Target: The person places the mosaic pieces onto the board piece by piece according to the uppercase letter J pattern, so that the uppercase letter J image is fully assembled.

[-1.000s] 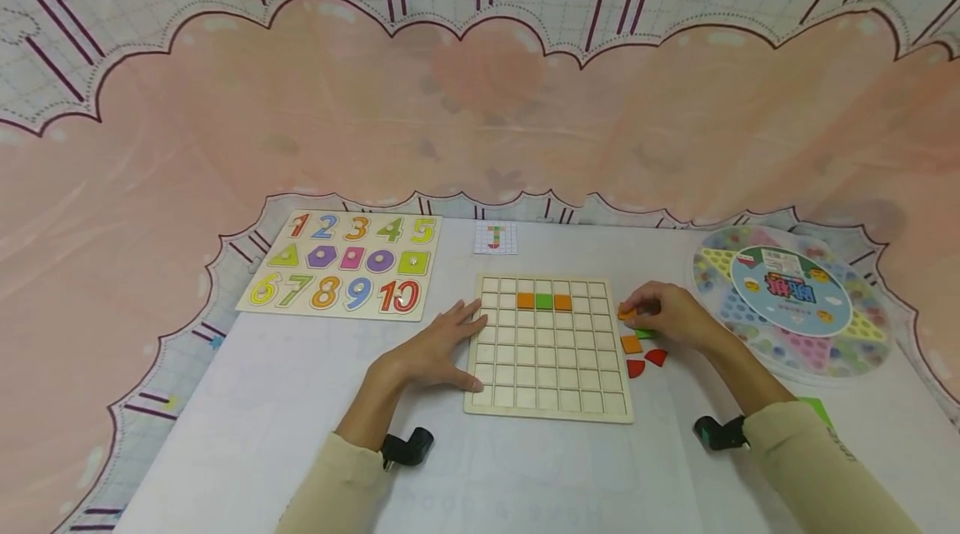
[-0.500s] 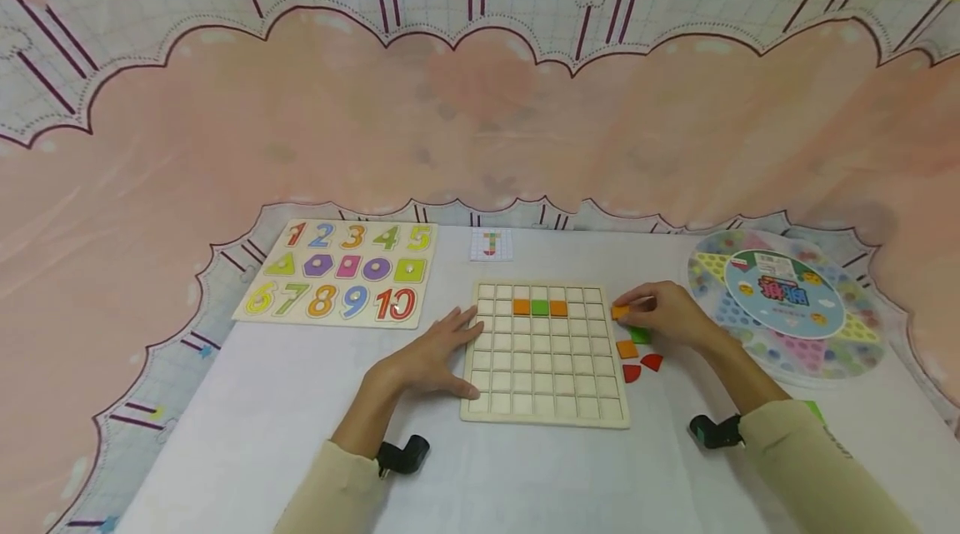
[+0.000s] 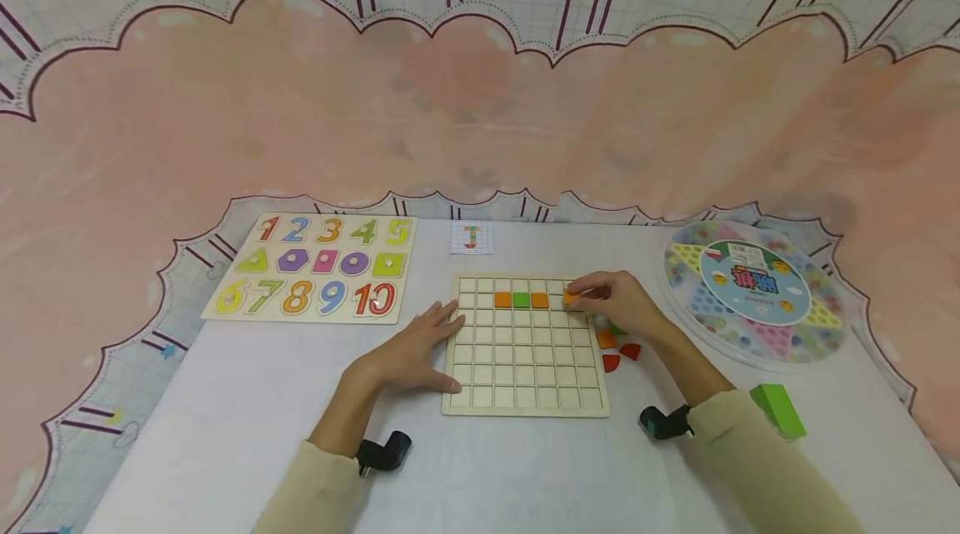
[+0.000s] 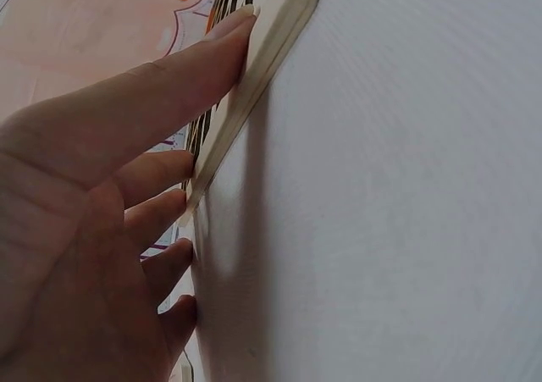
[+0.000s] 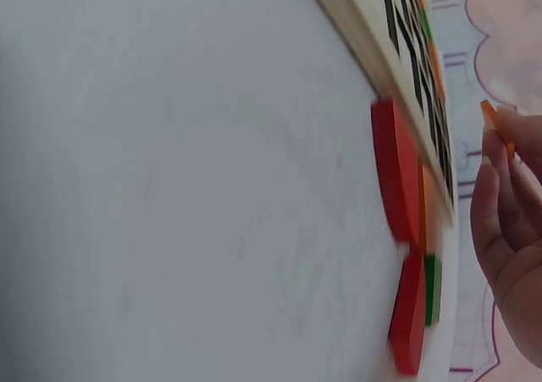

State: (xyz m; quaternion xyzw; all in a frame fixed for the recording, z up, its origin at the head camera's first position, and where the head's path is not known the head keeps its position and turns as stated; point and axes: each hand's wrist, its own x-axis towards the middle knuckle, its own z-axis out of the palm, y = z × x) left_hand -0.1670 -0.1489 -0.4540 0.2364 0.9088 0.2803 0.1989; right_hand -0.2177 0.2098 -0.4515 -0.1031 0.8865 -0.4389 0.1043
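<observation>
A wooden grid board [image 3: 525, 397] lies in the middle of the table. My left hand [image 3: 405, 357] rests at its left edge, fingers and thumb spread; in the left wrist view the thumb [image 4: 161, 94] lies on the rim. Between right thumb and fingers I pinch an orange square tile [image 3: 569, 299], held over the upper right squares; the right wrist view shows this tile [image 5: 498, 128] raised above the board. One row of the grid carries an orange tile [image 3: 503, 300], a green tile [image 3: 521, 300] and another orange tile [image 3: 539, 301]. My right hand [image 3: 626, 305] partly hides the board's top right corner.
Right of the board lie a loose orange square [image 3: 607, 340], a green piece [image 3: 617, 329] and two red quarter-round pieces [image 3: 611, 363]. A pattern card [image 3: 472, 237] lies behind, a number puzzle [image 3: 309, 267] left, a round game box [image 3: 753, 284] and green box [image 3: 780, 411] right.
My right hand has brought the orange tile leftward from beside the board to above its upper right squares. The left hand stays at the board's edge. The head view has shifted slightly.
</observation>
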